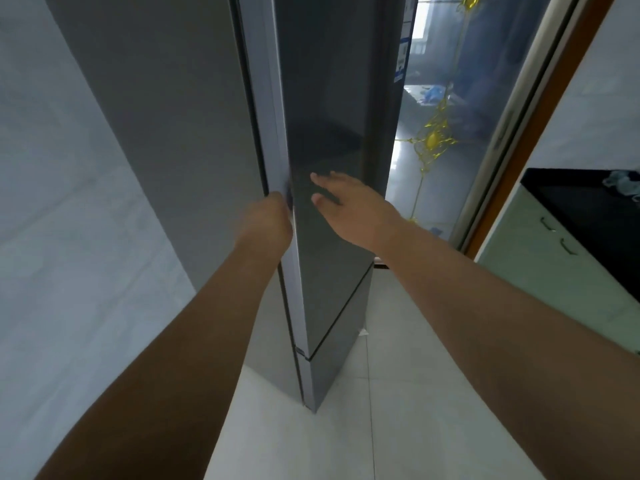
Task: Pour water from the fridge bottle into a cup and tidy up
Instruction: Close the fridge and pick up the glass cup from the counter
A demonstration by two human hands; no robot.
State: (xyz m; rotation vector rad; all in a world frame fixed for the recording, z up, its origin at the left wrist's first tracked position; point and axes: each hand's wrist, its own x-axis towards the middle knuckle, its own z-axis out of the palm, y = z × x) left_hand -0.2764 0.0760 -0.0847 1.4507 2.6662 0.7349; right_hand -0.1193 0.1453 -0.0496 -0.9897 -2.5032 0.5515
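Left hand [268, 216] is curled round the left edge of the upper fridge door [329, 140], fingers hooked into the gap between door and cabinet, and that's the grip that matters right now. Right hand [349, 202] is out flat, fingers spread and relaxed, palm lying against or just off the dark glossy door face; contact is hard to call from the head view. The door looks shut or barely cracked, so I read this as the opening pull, with nothing of the pouring begun. The water bottle is not in sight; presumably it sits inside the fridge, and no cup shows either. To do this well, pull steadily from that edge instead of yanking, let the flat hand steady the door and then get clear of its swing. Watch the lower door [341, 317] beneath; it should stay closed. Off to the right, the black countertop [585, 209] over the green cabinet [540, 258] looks a likely landing spot.
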